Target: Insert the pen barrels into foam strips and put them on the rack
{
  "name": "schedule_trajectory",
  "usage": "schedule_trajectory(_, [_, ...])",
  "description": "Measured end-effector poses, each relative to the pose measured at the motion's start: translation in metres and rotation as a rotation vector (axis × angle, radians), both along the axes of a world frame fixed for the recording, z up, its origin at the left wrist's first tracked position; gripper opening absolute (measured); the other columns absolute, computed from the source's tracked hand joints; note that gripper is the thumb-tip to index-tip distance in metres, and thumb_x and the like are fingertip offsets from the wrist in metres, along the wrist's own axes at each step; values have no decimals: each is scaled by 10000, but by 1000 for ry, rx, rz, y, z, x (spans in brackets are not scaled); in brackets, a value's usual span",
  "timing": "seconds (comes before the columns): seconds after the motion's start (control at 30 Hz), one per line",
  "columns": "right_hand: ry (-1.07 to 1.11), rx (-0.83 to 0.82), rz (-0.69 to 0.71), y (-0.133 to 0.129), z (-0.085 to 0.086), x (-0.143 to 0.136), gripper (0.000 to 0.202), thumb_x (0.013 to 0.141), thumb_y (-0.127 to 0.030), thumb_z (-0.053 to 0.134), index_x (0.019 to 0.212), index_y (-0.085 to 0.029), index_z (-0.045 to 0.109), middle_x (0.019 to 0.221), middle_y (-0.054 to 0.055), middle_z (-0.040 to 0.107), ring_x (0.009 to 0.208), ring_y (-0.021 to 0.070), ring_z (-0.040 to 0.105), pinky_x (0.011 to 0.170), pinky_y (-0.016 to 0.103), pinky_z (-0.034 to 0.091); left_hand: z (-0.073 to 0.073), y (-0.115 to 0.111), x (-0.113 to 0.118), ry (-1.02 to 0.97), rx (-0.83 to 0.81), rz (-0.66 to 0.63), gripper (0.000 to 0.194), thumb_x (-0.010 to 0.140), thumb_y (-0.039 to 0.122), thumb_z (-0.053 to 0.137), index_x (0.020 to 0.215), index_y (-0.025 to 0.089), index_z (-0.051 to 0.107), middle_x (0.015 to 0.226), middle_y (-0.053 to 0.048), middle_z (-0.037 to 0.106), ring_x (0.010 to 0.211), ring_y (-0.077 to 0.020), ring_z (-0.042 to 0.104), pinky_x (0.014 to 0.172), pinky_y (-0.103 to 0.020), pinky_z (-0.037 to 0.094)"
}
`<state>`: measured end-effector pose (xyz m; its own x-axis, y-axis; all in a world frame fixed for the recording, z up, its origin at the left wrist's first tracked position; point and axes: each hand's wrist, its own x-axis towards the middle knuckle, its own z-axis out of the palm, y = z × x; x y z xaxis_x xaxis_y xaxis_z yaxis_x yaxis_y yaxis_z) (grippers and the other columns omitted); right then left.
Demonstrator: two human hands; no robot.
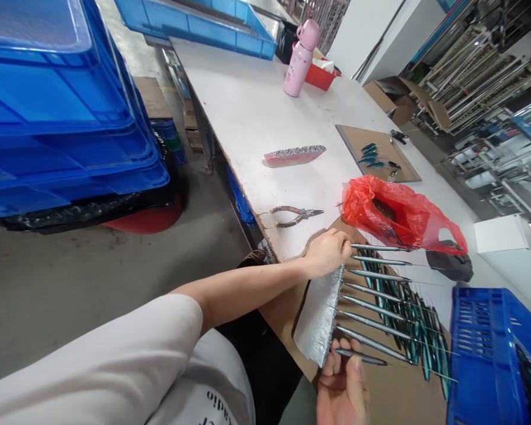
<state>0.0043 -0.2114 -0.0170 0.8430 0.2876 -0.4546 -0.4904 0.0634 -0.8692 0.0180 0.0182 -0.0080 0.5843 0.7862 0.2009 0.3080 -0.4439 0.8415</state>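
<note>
A silver foil-covered block (319,313) stands over brown cardboard (398,395), with several slim grey pointed pieces (374,307) sticking out of its right side in a row. My left hand (330,254) is closed at the block's upper end, by the topmost piece; its fingertips are partly hidden. At the lower end, my right hand (343,378) holds a grey pointed piece (361,356) between thumb and fingers, against the block's edge. Beyond the row, many teal-and-dark slim pieces (425,342) lie on the cardboard.
Pliers (296,215) and a pink foil-edged block (294,156) lie on the white table (248,106). A red plastic bag (398,212) and blue basket (478,354) stand right. Farther back are a pink bottle (298,62) and a board (349,139). Blue crates (57,106) are stacked left.
</note>
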Motion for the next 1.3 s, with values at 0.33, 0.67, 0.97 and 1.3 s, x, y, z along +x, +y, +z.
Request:
schedule_trajectory(0.33, [-458,-117,-21,13,19,-28,342,712,-295,645,1024,-175,576,856,29,651,722,164,635,650,298,536,0,0,0,-6,-3,-3,275,850,261,321,899,218,588,901,-10,578,853,-143,544,805,-270,436])
schedule_trajectory(0.67, [-553,-274,-18,22,34,-42,419,727,-375,618,1082,-163,555,882,57,639,784,168,619,696,277,513,0,0,-1,-21,-24,-9,285,850,261,314,917,221,588,919,-10,577,866,-141,540,831,-273,424])
schedule_trajectory(0.97, [-502,-200,-1,13,18,-30,376,731,-329,618,1056,-150,559,863,65,657,760,185,630,662,307,536,0,0,0,-3,-9,-18,289,856,253,316,949,220,588,931,-10,583,872,-139,544,849,-263,414])
schedule_trajectory(1.3, [-503,-150,-42,18,20,-34,266,691,-316,656,887,-152,584,777,35,654,691,169,630,631,293,541,-1,-1,0,15,-5,-21,296,861,255,301,940,217,584,927,-14,576,874,-140,539,833,-266,415])
